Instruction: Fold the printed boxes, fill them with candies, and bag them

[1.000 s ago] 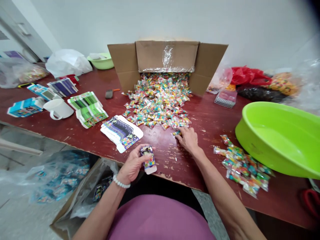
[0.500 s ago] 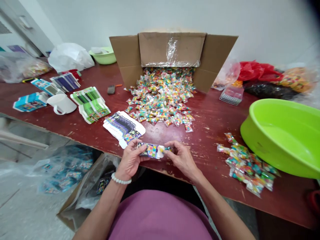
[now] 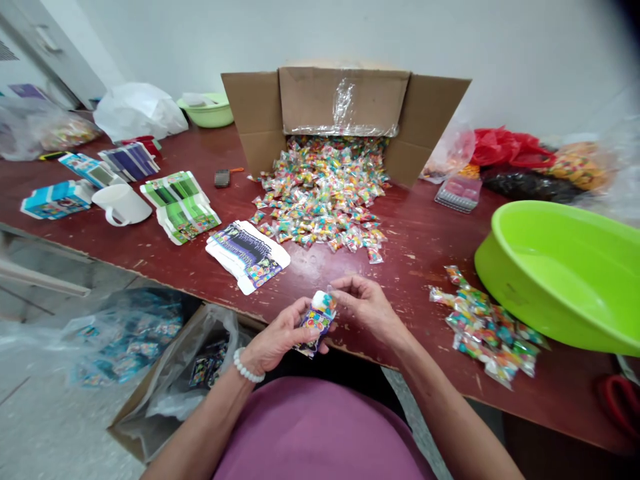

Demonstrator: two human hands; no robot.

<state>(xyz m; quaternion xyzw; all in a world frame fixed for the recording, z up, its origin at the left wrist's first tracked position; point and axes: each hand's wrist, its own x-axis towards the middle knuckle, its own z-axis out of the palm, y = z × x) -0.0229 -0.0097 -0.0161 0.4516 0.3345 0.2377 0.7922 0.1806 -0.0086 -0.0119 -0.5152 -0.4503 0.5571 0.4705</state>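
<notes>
My left hand is closed around a small dark purple printed candy box, tilted with its open end up and away from me. At that end a candy packet with blue-green pieces shows beside the white flap. My right hand pinches the clear wrapper of this packet between thumb and fingertips. Just beyond my hands lies a stack of flattened purple and white boxes. A large heap of wrapped candy packets spills from a cardboard carton on the table.
A smaller candy pile lies beside a big green basin at right. Flattened green boxes, a white mug and blue boxes stand left. Below the table edge, a lined carton holds dark filled boxes.
The candy box has turned from lying sideways to tilted with its open end up, and moved slightly right. My right hand has shifted a little right, still at the packet.
</notes>
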